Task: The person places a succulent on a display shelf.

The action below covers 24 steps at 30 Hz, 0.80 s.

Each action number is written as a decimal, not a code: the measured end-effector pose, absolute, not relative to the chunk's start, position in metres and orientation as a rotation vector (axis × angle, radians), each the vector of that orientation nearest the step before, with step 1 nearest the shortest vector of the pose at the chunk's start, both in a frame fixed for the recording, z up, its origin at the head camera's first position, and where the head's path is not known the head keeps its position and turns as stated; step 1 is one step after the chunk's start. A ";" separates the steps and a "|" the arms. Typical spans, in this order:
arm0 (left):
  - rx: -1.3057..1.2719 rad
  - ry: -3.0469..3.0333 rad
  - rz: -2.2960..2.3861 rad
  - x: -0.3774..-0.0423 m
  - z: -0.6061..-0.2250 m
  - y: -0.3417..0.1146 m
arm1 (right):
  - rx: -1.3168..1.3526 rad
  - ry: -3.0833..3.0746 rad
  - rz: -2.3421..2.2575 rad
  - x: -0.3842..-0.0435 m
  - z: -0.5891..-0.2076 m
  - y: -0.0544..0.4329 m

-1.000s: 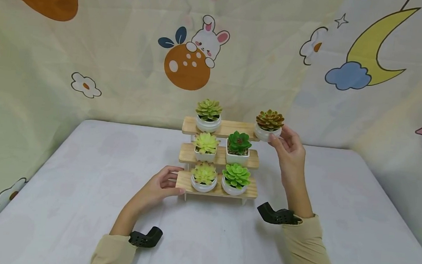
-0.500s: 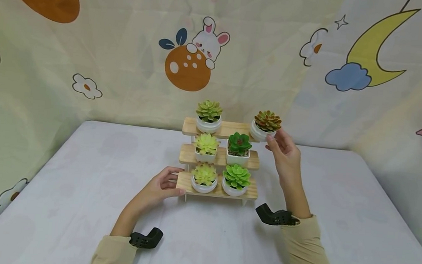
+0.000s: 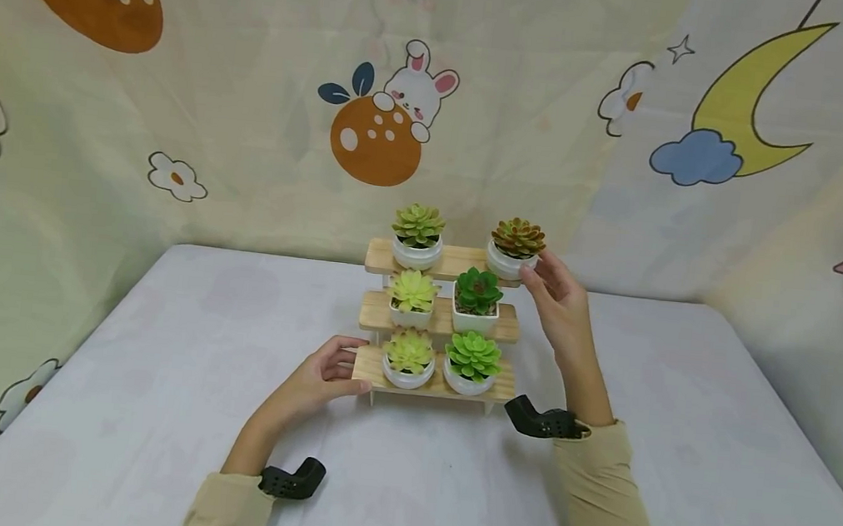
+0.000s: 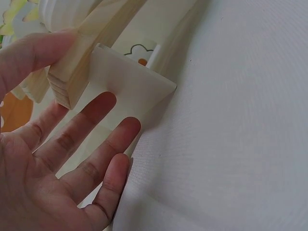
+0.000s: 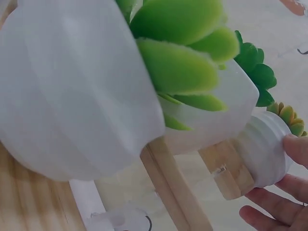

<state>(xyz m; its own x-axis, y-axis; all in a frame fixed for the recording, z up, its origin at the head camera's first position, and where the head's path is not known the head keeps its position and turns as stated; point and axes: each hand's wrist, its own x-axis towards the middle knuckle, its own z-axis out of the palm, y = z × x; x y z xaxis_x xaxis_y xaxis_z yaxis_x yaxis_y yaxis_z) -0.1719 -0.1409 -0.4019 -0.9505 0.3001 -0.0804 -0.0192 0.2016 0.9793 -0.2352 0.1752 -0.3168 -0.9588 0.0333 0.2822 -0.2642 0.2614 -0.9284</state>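
Note:
My right hand holds a round white pot by its right side, thumb in front. A reddish-brown succulent grows in it. In the right wrist view this pot sits at the end of the top wooden board. At the left end of the stand's bottom board, my left hand grips the wood. The left wrist view has the thumb on top of that board; the other fingers spread below, near the white support.
Left column, top to bottom: pale green succulents in a round pot, a square pot and a round pot. Right column: a dark green succulent above a bright green one. A patterned cloth hangs behind the white table.
My right hand has carried the reddish succulent's pot leftward, from beyond the top board's right end to over that end. The left hand keeps its grip on the bottom board.

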 end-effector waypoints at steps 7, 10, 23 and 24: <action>0.273 2.219 1.827 -0.171 -0.402 -0.142 | 0.283 -2.328 1.633 -0.239 -0.317 0.166; 0.279 2.215 1.837 -0.171 -0.402 -0.142 | 0.328 -2.319 1.609 -0.240 -0.317 0.163; 0.275 2.223 1.817 -0.172 -0.401 -0.142 | 0.350 -2.477 1.416 -0.240 -0.317 0.158; 0.276 2.221 1.817 -0.172 -0.401 -0.141 | 0.355 -2.482 1.415 -0.240 -0.317 0.159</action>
<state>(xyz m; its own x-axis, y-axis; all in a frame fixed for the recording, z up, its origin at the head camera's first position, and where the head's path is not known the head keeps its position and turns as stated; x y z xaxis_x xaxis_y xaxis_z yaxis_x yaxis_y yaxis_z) -0.1723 -0.1415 -0.4011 -0.9488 0.3061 -0.0782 -0.0160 0.2008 0.9795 -0.2398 0.1586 -0.3166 -0.9359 -0.0815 0.3427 -0.3364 0.4951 -0.8011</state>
